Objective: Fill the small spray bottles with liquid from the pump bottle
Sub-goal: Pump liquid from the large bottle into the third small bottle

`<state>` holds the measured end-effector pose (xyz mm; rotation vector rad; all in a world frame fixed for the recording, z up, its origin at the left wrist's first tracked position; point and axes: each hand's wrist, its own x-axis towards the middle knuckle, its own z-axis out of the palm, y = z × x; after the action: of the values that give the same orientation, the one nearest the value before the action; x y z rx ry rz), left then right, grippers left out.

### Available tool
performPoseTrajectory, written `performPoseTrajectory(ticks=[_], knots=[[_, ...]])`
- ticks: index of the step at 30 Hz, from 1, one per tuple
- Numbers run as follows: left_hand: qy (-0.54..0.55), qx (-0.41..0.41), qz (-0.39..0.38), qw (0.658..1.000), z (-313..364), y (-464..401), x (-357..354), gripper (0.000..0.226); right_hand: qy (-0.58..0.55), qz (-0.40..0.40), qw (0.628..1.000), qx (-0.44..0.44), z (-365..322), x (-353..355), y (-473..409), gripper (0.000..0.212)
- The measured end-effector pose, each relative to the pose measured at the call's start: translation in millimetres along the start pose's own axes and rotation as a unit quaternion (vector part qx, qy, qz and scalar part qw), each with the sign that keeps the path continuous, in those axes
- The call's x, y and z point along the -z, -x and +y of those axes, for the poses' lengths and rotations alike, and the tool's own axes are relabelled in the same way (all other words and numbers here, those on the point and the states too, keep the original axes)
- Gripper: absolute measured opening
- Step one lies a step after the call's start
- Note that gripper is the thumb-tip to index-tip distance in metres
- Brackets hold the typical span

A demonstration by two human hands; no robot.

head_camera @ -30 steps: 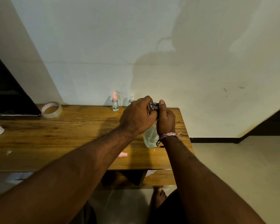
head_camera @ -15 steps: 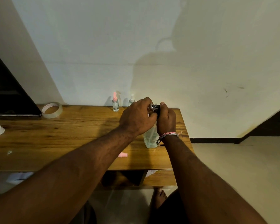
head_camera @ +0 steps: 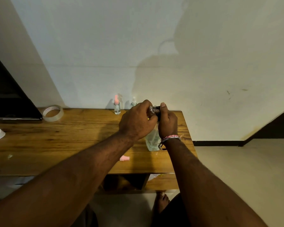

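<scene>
We see our left hand grip a small clear bottle, right hand curled round the pump bottle top (labels unreadable), near the bench right edge.

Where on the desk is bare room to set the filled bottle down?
Bare wood lies between the tape roll and the pink-capped spray bottle, and left of the loose pink cap. It is crowded around the pump bottle, where both hands work.

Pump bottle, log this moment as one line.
left hand: holds small bottle at pump nozzle | right hand: grips pump bottle head | pink-capped spray bottle: standing by wall | stage: filling
</scene>
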<state>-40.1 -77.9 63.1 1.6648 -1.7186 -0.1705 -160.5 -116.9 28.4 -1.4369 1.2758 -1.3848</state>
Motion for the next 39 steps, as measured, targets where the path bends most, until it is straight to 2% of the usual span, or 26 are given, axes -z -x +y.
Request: performPoseTrajectory(ticks=[10,16,30,39], knots=[[0.039,0.027,-0.02,0.999,-1,2,-10,0.025,-0.007,0.017,1.0,-0.017,-7,1,-1,0.049],[0.059,0.036,-0.015,0.998,-1,0,-8,0.022,-0.006,-0.011,1.0,-0.005,-4,3,1,0.051],[0.074,0.023,-0.024,0.997,-3,1,-13,0.025,0.005,0.019,1.0,-0.01,-6,1,-2,0.052],[0.081,0.019,-0.019,0.996,-3,-2,-15,0.018,0.006,-0.005,1.0,-0.005,-8,2,0,0.051]])
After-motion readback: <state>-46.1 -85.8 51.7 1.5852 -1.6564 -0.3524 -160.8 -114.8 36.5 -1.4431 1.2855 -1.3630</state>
